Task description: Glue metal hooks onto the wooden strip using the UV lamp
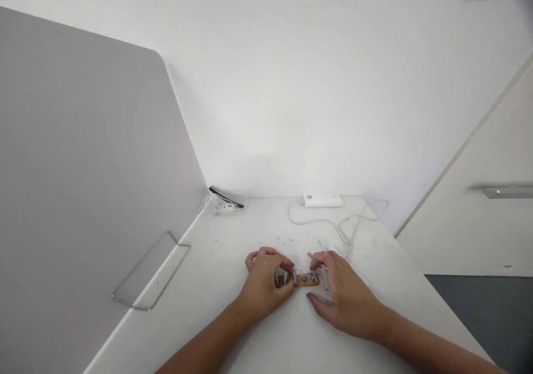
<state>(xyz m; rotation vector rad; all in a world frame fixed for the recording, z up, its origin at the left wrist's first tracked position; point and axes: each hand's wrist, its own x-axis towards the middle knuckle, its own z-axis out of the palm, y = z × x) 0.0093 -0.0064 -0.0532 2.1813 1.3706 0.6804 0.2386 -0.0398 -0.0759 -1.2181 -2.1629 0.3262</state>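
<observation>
A small wooden block (307,280) lies on the white tabletop, with several grey metal bolts or pins standing up from it and round metal pieces near its right end. My left hand (266,282) grips the left end between thumb and fingers, partly hiding that end. My right hand (339,291) is at the block's right end, thumb and fingers apart, the fingertips close to the rightmost pin. Whether they touch it I cannot tell. A thin pale tip shows by the right fingers, too small to name.
At the back stands a white box-shaped device (323,200) with a white cable (316,221) trailing on the table (266,340). A clear tray (239,196) with a black strip and cables sits at the back left. A grey panel (83,168) with a wire bracket (160,302) borders the left edge.
</observation>
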